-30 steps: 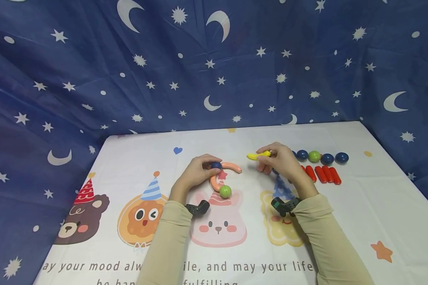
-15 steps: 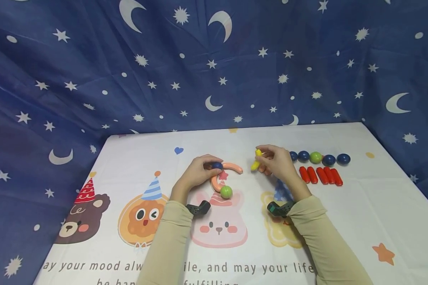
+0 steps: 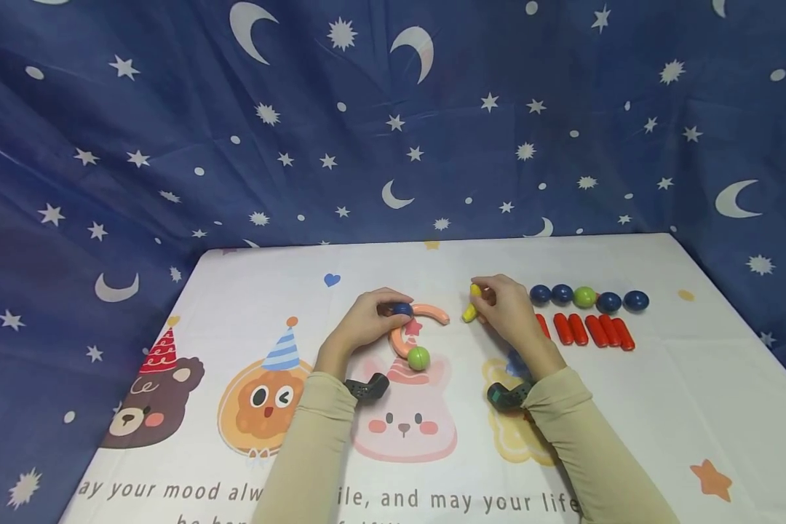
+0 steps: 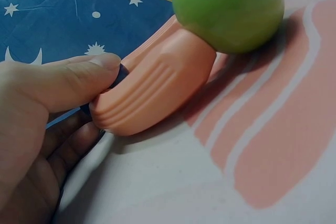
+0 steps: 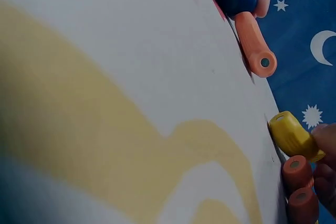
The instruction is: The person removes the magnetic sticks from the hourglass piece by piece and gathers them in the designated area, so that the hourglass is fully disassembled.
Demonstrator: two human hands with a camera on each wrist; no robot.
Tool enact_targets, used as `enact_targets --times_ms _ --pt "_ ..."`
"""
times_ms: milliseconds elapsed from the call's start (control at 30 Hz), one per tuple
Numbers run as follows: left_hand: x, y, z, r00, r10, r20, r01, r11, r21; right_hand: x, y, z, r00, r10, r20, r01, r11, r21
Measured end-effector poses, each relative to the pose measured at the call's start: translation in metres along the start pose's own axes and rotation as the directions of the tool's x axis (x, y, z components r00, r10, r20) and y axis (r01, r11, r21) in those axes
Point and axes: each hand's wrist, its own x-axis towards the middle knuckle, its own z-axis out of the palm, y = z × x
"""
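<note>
My left hand (image 3: 362,324) pinches a dark blue ball (image 3: 402,310) between thumb and fingers. Two curved orange magnetic rods meet at that ball: one rod (image 3: 432,314) reaches right, the other (image 4: 157,85) bends toward me and ends at a green ball (image 3: 418,358). Magnet discs show in the rod ends in the right wrist view. To the right, my right hand (image 3: 509,309) pinches a short yellow magnetic rod (image 3: 471,306), apart from the orange arc. Two orange rod ends (image 5: 297,174) lie close below the yellow rod (image 5: 294,137) in the right wrist view.
Behind my right hand stands a row of blue balls (image 3: 636,300) with one green ball (image 3: 585,297) among them. Several red rods (image 3: 608,331) lie in front of that row. A starry blue curtain (image 3: 367,145) rises behind the white printed tablecloth (image 3: 485,466).
The yellow rod has turned in my right hand from lying nearly sideways to pointing toward the arc's side and me. My right hand has shifted slightly left; the left hand keeps its hold.
</note>
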Motion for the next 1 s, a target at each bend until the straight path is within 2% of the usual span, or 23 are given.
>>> enact_targets --times_ms 167,300,533,667,767,867,1000 --pt "0.0 0.0 0.0 1.0 -0.007 0.0 0.007 1.0 0.006 0.001 0.001 0.0 0.998 -0.057 -0.009 0.057 0.996 -0.065" --pt "0.0 0.0 0.0 1.0 -0.01 0.0 0.01 1.0 0.011 0.002 0.001 0.001 0.996 -0.092 -0.015 0.091 0.993 -0.076" --pt "0.002 0.0 0.0 1.0 -0.008 -0.003 0.008 1.0 -0.009 0.002 0.001 0.0 0.995 -0.094 -0.016 0.092 0.992 -0.088" --pt "0.003 0.0 0.001 1.0 -0.007 0.0 0.007 1.0 -0.01 -0.001 -0.011 -0.005 0.995 -0.101 -0.021 0.099 0.992 -0.078" --pt "0.002 0.0 0.0 1.0 -0.011 0.004 0.011 1.0 -0.009 -0.005 -0.029 -0.007 0.99 -0.137 0.016 0.137 0.988 -0.07" --pt "0.001 0.0 -0.001 1.0 -0.012 0.006 0.012 1.0 -0.007 -0.01 -0.047 0.001 0.975 -0.218 0.047 0.221 0.971 -0.088" --pt "0.0 0.001 -0.001 0.999 -0.036 0.015 0.036 0.999 0.0 -0.017 -0.055 0.017 0.946 -0.318 0.07 0.325 0.935 -0.143"
